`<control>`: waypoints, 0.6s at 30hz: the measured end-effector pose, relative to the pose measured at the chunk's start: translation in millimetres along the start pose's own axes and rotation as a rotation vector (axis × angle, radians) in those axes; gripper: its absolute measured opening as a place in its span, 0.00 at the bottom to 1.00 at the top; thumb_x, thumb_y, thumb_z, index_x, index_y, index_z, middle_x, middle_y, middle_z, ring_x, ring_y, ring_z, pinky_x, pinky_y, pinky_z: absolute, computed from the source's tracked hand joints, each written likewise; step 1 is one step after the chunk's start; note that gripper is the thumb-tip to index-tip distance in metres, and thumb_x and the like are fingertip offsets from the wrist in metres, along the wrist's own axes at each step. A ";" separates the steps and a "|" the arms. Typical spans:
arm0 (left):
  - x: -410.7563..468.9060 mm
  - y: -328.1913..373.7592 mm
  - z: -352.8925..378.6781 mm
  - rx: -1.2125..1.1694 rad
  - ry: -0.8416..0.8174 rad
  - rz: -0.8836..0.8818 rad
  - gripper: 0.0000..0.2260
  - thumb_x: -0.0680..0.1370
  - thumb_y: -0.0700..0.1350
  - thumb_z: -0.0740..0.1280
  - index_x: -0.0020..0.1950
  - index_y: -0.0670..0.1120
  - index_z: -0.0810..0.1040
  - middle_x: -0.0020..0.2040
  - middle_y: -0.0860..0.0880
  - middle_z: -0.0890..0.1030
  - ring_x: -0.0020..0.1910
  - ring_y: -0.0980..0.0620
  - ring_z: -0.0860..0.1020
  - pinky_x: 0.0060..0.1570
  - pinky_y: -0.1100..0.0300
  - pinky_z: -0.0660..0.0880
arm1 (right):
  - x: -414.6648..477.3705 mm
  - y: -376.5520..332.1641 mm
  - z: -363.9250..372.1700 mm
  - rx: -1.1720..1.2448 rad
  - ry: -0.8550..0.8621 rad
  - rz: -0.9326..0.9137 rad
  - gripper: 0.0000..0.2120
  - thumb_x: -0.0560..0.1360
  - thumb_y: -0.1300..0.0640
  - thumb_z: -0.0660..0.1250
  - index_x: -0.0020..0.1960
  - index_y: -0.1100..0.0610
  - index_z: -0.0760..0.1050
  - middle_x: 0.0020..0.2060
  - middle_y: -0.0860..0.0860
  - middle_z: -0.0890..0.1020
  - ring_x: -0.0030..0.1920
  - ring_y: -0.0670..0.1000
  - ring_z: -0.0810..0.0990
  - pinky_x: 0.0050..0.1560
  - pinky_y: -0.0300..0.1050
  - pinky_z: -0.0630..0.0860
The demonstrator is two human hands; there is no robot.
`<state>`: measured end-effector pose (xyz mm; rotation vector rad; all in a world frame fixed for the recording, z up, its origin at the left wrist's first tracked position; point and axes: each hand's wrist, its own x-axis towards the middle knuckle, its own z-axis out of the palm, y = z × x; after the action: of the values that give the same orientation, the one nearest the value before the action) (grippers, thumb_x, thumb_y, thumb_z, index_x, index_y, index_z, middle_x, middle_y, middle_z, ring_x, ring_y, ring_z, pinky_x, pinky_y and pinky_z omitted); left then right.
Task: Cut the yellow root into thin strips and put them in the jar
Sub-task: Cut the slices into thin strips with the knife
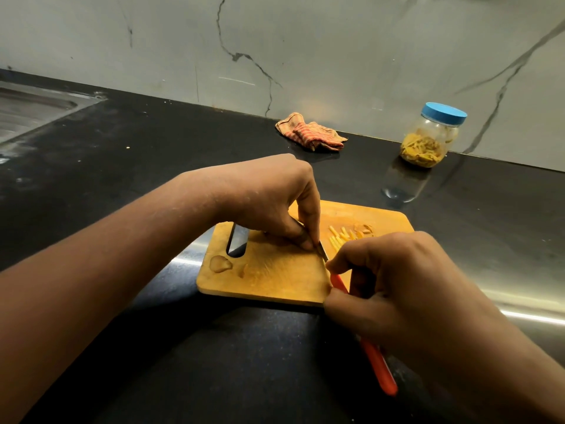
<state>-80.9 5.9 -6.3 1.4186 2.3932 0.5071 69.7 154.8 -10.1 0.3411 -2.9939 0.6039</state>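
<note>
Left hand: pinches root (hidden beneath fingertips).
Right hand: grips knife, blade beside left fingertips.
Jar: far right, lidded, nearer the right hand.

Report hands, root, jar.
Right hand grips knife; left hand pressing at blade, root hidden beneath. Strips on board. Jar lidded, behind board.

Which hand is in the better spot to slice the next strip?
The right hand. It grips the orange-handled knife, blade down on the cutting board beside the left hand, whose fingertips press down there; whatever they pin is hidden.
</note>
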 end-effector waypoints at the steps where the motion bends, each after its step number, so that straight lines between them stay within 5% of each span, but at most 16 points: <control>1: 0.1 0.0 0.1 -0.006 0.001 -0.003 0.07 0.74 0.47 0.74 0.47 0.60 0.84 0.46 0.63 0.83 0.50 0.62 0.80 0.54 0.66 0.76 | -0.5 -0.2 -0.5 -0.006 0.002 0.006 0.19 0.64 0.41 0.61 0.50 0.46 0.80 0.30 0.44 0.77 0.33 0.42 0.76 0.33 0.31 0.65; 7: 1.0 -1.7 0.3 -0.024 -0.008 -0.020 0.06 0.74 0.48 0.74 0.46 0.59 0.85 0.46 0.64 0.82 0.51 0.65 0.79 0.53 0.71 0.72 | -16.5 1.1 -8.6 0.056 -0.022 0.004 0.14 0.65 0.43 0.67 0.49 0.45 0.80 0.27 0.43 0.75 0.39 0.35 0.76 0.33 0.30 0.71; 18: -5.2 -0.5 -5.1 -0.052 -0.059 0.006 0.07 0.74 0.47 0.74 0.50 0.57 0.86 0.51 0.63 0.82 0.54 0.63 0.78 0.60 0.61 0.74 | -20.5 2.0 -14.9 0.054 0.002 -0.001 0.13 0.64 0.45 0.68 0.46 0.48 0.82 0.30 0.40 0.80 0.31 0.41 0.79 0.28 0.29 0.71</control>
<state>-81.2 0.4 -1.5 1.3994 2.3133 0.5177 89.6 166.5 0.6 0.3449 -2.9794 0.6852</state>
